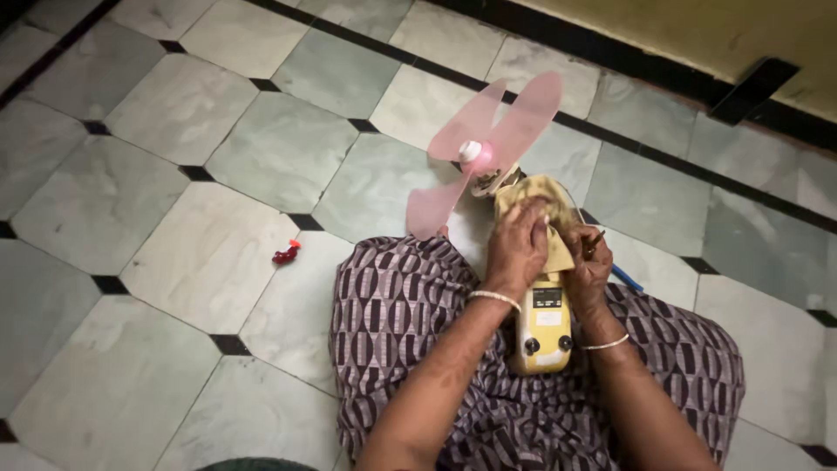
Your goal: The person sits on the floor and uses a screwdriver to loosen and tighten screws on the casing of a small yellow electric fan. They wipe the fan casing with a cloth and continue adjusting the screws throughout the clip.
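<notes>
- Left hand (516, 249): fingers curled down, pressing a yellow cloth (540, 209) against the fan body.
- Right hand (587, 262): clenched around the side of the cream portable fan (542, 327), just beside the cloth.
- Fan: lay across the lap on patterned fabric (401, 305); translucent pink blades (488, 148) projected over the floor.
- Small red object (286, 254): lay on the tiled floor (174, 218), well apart.

A home, by the look of it: pale marble floor tiles (174, 113) with black inlay across the frame, a yellow wall (697, 26) upper right
</notes>
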